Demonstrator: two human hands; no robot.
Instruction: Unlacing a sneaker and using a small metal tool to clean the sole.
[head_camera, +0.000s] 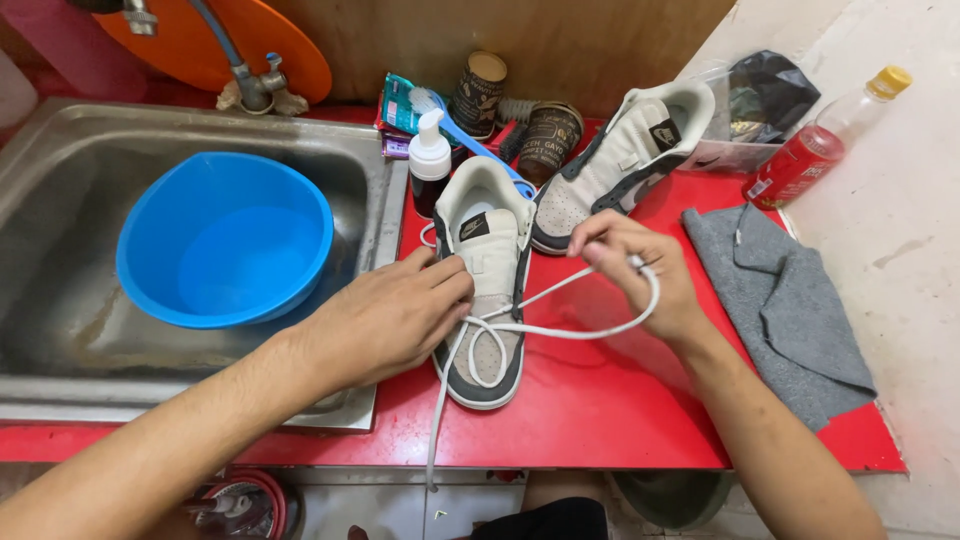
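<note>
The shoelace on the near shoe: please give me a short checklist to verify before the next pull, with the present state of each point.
1. Left hand steadies the near shoe: ok, it rests on the shoe's side.
2. Right hand grips the white lace: ok, pinched in the fingers.
3. Lace free of knots: cannot tell; one loop lies loose, one end hangs over the counter edge.
4. Second shoe clear of the lace: ok, it lies behind.
5. Grey cloth out of the way: ok.
</note>
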